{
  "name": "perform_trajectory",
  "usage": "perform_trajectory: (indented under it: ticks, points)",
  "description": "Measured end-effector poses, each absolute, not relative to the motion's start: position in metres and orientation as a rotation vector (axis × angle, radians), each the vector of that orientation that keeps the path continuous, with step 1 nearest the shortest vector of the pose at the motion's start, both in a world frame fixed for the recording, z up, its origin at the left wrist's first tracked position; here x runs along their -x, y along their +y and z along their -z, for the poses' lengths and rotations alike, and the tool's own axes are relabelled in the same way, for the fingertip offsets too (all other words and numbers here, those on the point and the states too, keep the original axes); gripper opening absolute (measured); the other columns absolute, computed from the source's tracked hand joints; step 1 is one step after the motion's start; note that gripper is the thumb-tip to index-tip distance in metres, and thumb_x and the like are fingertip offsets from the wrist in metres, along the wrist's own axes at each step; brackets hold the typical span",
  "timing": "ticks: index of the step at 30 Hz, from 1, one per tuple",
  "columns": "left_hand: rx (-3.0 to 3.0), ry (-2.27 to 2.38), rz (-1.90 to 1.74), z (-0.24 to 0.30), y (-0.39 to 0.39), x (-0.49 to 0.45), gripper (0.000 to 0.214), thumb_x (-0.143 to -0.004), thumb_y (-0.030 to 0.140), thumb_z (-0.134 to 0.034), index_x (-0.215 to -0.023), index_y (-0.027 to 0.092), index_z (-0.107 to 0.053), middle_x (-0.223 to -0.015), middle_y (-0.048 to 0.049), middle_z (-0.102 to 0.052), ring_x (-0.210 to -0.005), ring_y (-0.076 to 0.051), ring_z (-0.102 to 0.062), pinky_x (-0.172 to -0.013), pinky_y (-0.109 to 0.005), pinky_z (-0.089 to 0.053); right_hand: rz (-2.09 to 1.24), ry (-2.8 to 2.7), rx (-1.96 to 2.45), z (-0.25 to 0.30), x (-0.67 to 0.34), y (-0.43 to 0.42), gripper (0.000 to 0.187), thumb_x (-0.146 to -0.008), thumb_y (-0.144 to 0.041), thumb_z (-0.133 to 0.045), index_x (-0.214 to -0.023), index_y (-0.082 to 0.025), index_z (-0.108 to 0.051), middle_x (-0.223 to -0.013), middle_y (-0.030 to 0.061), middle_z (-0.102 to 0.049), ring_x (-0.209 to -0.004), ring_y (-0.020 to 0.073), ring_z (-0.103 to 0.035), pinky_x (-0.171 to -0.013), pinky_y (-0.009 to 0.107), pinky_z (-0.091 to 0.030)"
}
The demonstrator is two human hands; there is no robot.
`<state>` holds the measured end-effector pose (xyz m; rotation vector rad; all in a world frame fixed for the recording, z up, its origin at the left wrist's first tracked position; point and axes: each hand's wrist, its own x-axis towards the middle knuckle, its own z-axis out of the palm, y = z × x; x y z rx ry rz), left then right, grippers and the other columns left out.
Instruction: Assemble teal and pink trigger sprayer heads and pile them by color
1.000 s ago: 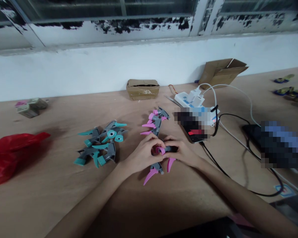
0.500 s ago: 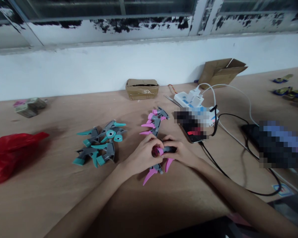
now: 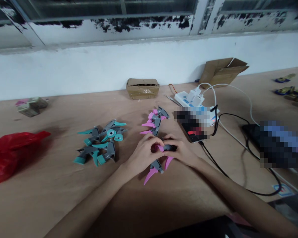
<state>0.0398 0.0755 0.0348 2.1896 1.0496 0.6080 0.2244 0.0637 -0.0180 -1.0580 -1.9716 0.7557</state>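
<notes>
Between my two hands is a grey and pink trigger spray head (image 3: 169, 147), held just above the table. The fingers of my left hand (image 3: 145, 152) are closed on its pink collar end. My right hand (image 3: 182, 152) grips the grey body, and a pink trigger points down below it. Right under my hands lies another pink and grey spray head (image 3: 156, 167). Several more pink ones (image 3: 154, 122) lie in a row beyond my fingertips. To the left rests a cluster of teal and grey spray heads (image 3: 101, 142).
A red plastic bag (image 3: 12, 155) lies at the left. Toward the wall stand a small cardboard box (image 3: 142, 90) and an open carton (image 3: 218, 74). On the right are a white power strip (image 3: 182, 99), a phone (image 3: 192, 130), a dark device (image 3: 253, 135) and loose cables.
My hands stay in nearly the same place. The pink collar has turned slightly between my left fingers, and the view has shifted a little.
</notes>
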Motion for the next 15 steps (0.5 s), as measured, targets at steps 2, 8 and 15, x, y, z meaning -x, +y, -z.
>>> perform_trajectory:
  ticks: [2,8,15]
  points:
    - [-2.183,1.178,-0.677,-0.036,0.073,-0.042,0.014,-0.076,0.024,-0.067,-0.085,0.018,-0.057,-0.09,-0.0021,-0.055,-0.082,-0.016,-0.054,-0.075,-0.031,-0.045,-0.713,-1.936,1.09,0.019,-0.225,0.064,0.029,-0.076,-0.038,-0.066,-0.102,-0.026,-0.066,-0.098,0.0047,-0.057,-0.095,0.0193,-0.057,-0.084,0.036,-0.047]
    - [-2.389,1.476,-0.51,-0.046,0.065,-0.045,0.012,-0.077,0.023,-0.062,-0.067,0.017,-0.062,-0.075,-0.0022,-0.064,-0.073,-0.02,-0.058,-0.068,-0.035,-0.039,-0.56,-1.86,1.154,0.017,-0.222,0.06,0.032,-0.076,-0.04,-0.065,-0.104,-0.026,-0.066,-0.098,0.0062,-0.055,-0.096,0.0219,-0.056,-0.084,0.039,-0.047]
    - [-2.569,1.504,-0.538,-0.042,0.059,-0.049,0.014,-0.078,0.021,-0.06,-0.065,0.018,-0.063,-0.073,-0.0019,-0.066,-0.075,-0.019,-0.06,-0.071,-0.035,-0.035,-0.504,-1.84,1.183,0.016,-0.218,0.059,0.03,-0.077,-0.039,-0.064,-0.103,-0.027,-0.067,-0.097,0.0065,-0.056,-0.096,0.0226,-0.056,-0.083,0.039,-0.047]
